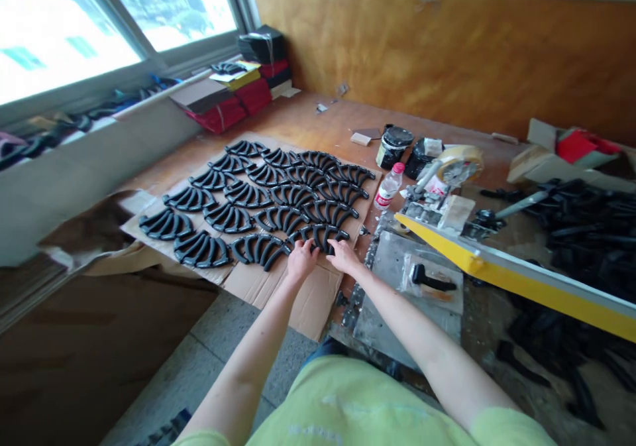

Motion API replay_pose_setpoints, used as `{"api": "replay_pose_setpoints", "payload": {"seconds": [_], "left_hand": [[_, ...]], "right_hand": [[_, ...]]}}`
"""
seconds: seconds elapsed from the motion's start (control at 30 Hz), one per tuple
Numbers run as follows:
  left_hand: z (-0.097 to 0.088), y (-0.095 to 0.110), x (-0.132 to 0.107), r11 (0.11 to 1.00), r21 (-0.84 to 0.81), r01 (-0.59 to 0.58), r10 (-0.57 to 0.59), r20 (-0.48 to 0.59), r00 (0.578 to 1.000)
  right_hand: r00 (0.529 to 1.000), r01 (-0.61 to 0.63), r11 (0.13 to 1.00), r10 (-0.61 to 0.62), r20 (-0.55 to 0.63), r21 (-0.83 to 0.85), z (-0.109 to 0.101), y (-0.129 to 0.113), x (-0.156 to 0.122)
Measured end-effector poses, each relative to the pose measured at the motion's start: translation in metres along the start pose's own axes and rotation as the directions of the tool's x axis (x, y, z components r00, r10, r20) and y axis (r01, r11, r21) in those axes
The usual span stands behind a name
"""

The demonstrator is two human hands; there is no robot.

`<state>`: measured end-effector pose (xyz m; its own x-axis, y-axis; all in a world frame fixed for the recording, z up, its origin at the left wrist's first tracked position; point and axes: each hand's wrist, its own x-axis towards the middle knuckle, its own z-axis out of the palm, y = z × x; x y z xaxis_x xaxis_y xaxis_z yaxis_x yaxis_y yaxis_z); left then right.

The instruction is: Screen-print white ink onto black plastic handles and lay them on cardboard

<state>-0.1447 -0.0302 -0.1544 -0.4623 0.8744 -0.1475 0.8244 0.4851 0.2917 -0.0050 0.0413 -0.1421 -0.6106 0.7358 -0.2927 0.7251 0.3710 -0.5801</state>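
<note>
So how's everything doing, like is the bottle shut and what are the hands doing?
Black curved pieces: laid out in fans
Left hand: at a near-edge fan
Right hand: at that fan's right end
Cardboard sheet: flat, under the fans
Plastic bottle: upright, red cap on
Black-smeared tub: upright; lid unclear
Cardboard box: open
Black heap: jumbled

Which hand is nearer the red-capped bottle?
The right. In the image, the right hand sits below and left of the bottle; the left hand lies farther left.
</note>
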Motion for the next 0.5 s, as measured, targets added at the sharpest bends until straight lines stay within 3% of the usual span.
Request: {"api": "replay_pose_setpoints", "payload": {"seconds": [0.1,0.2,0.27,0.37,0.43,0.5], "left_hand": [[-0.005,0.004,-0.017,1.000,0.017,-0.012,0.013,-0.088,0.996],[-0.011,0.009,-0.035,0.999,-0.037,-0.027,0.021,-0.157,0.987],[-0.015,0.016,-0.045,0.990,-0.135,-0.031,0.015,-0.121,0.993],[-0.025,0.044,-0.057,0.931,-0.364,-0.029,0.027,-0.012,1.000],[-0.036,0.074,-0.061,0.817,-0.576,-0.036,0.067,0.033,0.997],[-0.053,0.113,-0.063,0.633,-0.772,-0.060,0.134,0.033,0.990]], "right_hand": [[0.988,0.134,0.989,-0.128,-0.083,0.066,-0.018,0.004,-0.037],[0.940,0.239,0.971,-0.222,-0.260,0.033,-0.045,0.026,-0.098],[0.899,0.177,0.984,-0.177,-0.400,-0.036,-0.063,0.056,-0.142],[0.803,-0.057,0.991,-0.025,-0.596,-0.118,-0.080,0.112,-0.194],[0.769,-0.149,0.977,0.018,-0.638,-0.152,-0.081,0.146,-0.212],[0.793,-0.151,0.971,0.006,-0.609,-0.188,-0.077,0.169,-0.217]]}}
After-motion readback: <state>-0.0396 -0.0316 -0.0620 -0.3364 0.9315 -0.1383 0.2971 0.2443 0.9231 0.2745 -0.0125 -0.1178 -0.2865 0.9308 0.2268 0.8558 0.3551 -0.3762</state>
